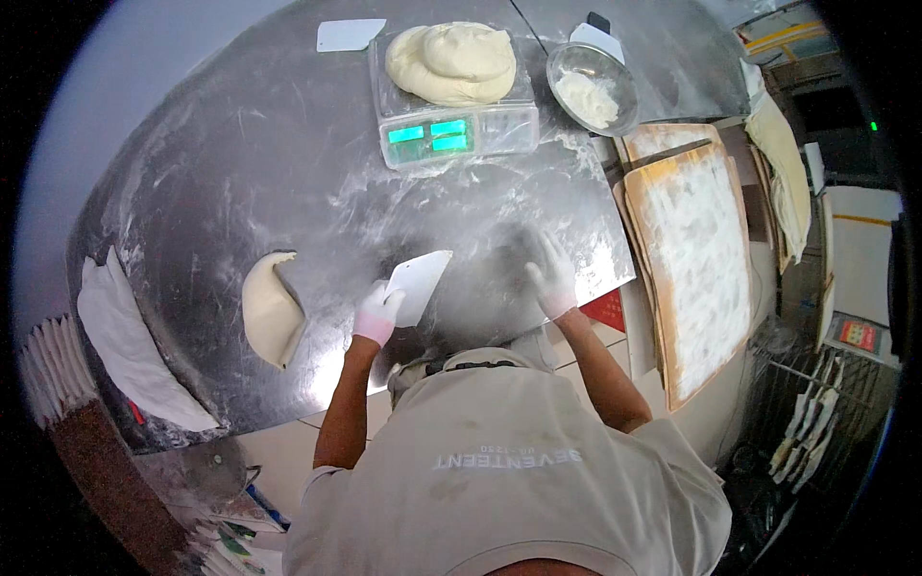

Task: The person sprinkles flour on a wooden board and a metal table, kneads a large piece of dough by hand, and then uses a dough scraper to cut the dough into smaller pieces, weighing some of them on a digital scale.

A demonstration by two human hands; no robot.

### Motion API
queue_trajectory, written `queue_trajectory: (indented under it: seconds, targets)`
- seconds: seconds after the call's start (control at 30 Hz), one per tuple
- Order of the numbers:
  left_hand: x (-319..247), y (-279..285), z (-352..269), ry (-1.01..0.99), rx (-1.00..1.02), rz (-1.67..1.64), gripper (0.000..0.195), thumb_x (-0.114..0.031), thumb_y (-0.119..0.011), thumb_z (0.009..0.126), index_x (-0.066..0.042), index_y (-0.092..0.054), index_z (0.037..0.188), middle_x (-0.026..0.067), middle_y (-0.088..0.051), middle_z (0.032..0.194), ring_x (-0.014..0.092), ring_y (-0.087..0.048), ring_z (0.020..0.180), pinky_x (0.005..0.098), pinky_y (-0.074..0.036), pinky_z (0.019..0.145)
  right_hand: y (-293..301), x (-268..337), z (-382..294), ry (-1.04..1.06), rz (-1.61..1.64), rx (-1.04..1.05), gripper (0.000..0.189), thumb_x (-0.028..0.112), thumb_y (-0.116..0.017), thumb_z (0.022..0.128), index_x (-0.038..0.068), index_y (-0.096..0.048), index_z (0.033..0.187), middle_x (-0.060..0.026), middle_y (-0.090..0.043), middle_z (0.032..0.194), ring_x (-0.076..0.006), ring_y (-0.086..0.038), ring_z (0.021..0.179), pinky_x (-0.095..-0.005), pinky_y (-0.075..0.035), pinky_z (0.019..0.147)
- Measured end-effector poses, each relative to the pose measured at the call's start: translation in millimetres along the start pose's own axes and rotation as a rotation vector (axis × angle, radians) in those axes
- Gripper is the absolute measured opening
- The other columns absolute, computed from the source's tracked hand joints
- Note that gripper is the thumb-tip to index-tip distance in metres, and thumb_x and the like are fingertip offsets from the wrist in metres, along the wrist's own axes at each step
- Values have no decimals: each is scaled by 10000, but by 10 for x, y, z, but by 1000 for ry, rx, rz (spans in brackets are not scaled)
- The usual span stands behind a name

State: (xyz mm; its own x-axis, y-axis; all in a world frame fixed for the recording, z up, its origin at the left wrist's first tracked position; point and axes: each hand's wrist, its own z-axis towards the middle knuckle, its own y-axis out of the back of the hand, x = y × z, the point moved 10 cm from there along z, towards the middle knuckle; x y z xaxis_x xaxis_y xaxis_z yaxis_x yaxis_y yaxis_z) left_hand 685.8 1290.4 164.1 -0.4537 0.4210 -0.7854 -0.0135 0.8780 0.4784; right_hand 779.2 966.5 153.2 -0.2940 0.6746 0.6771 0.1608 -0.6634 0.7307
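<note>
My left hand, in a white glove with a pink cuff, grips a white plastic dough scraper near the table's front edge. Its blade slants up and to the right. To the right, my gloved right hand holds nothing, fingers stretched out over the flour-dusted metal table. A pale haze hangs between the hands. Left of the scraper lies a curved piece of dough. Beyond the hands, a large lump of dough rests on a digital scale with lit green displays.
A metal bowl of flour leans right of the scale, by another white scraper. A third scraper lies at the back left. A white cloth covers the left edge. Floured wooden boards stand at the right.
</note>
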Motion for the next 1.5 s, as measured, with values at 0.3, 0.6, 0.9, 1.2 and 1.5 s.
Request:
queue_trajectory:
  seconds: [0.3,0.6,0.9,1.2,1.5]
  targets:
    - [-442,43,97,7,-60,-149,321,-240,-537,848,35,-602,1000,136,-650,854,198,-604,796,339,-461,726,343,1594,1881,513,-210,-155,503,230,-633,728,9,-485,1155,-213,-457,1193,-384,-430,1124,-457,-351,943]
    - [-884,257,341,71,-192,31,320,-237,-530,851,26,-607,1014,135,-643,874,183,-602,819,331,-465,737,129,1519,3694,725,-434,-310,397,340,-533,779,109,-548,1102,-121,-521,1153,-302,-455,1111,-433,-359,922]
    - [-2308,484,1117,-462,-300,500,232,-202,-489,866,-22,-582,980,194,-552,834,355,-557,827,412,-435,716,696,716,3118,426,106,-316,420,223,-542,819,29,-521,1191,-181,-519,1182,-324,-476,1114,-399,-371,955]
    - [-3532,-423,2309,-706,-165,840,196,-200,-476,851,-117,-588,989,99,-619,909,303,-584,865,424,-466,729,695,135,3071,-40,67,-227,394,312,-603,761,-26,-593,963,-235,-596,955,-374,-564,939,-428,-440,833]
    - [-3378,-1051,3131,-492,87,897,261,-265,-463,860,-111,-606,1016,150,-629,1002,343,-589,920,449,-457,784,181,320,3054,-110,-131,-259,186,210,-566,751,30,-608,774,-190,-596,814,-345,-598,761,-449,-477,692]
